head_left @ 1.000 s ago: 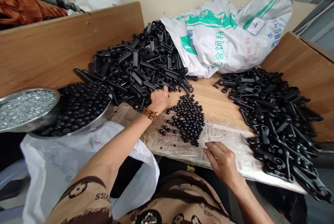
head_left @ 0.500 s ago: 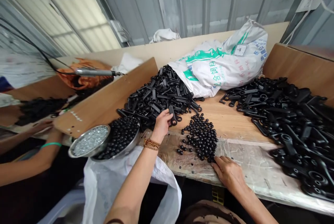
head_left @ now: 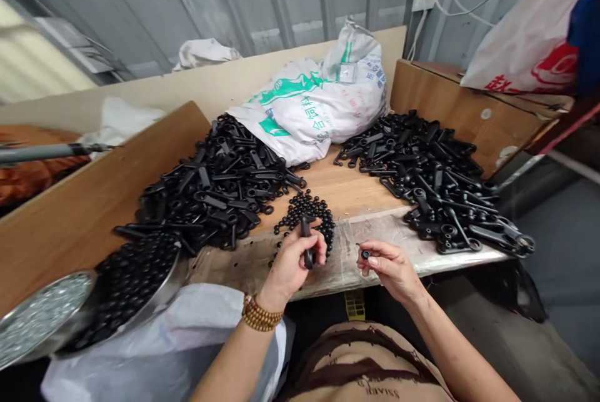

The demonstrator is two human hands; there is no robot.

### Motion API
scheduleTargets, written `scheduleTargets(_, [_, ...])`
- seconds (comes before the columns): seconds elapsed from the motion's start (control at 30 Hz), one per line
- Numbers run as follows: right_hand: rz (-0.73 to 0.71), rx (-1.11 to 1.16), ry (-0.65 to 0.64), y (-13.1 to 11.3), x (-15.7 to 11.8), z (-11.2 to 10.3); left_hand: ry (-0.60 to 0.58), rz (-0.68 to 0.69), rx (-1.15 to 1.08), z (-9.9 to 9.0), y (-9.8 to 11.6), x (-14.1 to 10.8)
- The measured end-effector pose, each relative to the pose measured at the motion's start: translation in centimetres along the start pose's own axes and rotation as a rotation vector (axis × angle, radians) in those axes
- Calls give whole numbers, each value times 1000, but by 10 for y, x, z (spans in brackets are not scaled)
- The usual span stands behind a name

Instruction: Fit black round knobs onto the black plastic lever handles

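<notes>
Head view: the left hand (head_left: 289, 262) closes thumb and fingers around a black crank handle (head_left: 308, 258), holding it tilted close to upright in front of the pile of small black knobs (head_left: 307, 207), part of which it hides. A beaded bracelet (head_left: 262, 316) circles that wrist. The right hand (head_left: 392, 269), apart from the left, pinches one small black knob (head_left: 365, 254) between thumb and fingers, the knob's hole showing, above the front edge of the tabletop (head_left: 360, 192).

Behind the left hand, a large heap of black crank handles (head_left: 210, 183) lies against a wooden divider (head_left: 173, 133); a second heap (head_left: 422, 158) spreads along the right side. Between the heaps, toward the back, rests a white woven sack (head_left: 309, 108) with green print. At the left stand a metal bowl (head_left: 177, 277) full of black knobs and, overlapping it, a smaller metal bowl (head_left: 77, 314) of silvery pieces, too blurred to name exactly.
</notes>
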State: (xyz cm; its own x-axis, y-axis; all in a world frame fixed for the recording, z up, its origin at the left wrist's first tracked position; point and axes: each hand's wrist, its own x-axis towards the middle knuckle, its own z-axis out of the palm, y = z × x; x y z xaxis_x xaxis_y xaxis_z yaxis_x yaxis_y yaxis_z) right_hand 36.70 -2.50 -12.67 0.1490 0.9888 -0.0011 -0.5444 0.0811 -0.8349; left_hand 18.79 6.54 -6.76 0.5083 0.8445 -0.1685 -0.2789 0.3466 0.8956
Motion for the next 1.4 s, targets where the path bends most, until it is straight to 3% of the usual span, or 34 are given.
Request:
scheduleTargets(0.1, [-16,39,-10,-7,-7,-2,-141,-34,198,24,-22,-12])
scheduleTargets(0.17, [-28,16,9,-10,-9,-2,-180,15,362,30,-33,-16])
scheduleTargets(0.3, [-40,-107,42,-8,-10,-1,-158,211,644,30,-41,-17])
scheduleTargets(0.37, [-38,-172,27,-6,-9,0,-140,242,731,28,-40,-17])
scheduleTargets(0.7, [-80,-277,75,-5,-3,17,-95,256,825,24,-36,-19])
scheduleTargets(0.87, [-125,-345,61,-2,-3,17,-114,263,830,24,-35,-20])
scheduleTargets(1.03, [-137,-265,38,6,-6,14,-122,308,861,28,-39,-23])
scheduleTargets(1.13, [-168,-278,88,10,-10,17,-69,371,955,31,-48,-24])
scheduleTargets(1.27, [-281,-462,199,9,-8,20,-26,448,1118,28,-57,-18])
scheduleTargets(1.4, [-104,-514,73,5,6,3,-99,333,1460,22,-61,0])
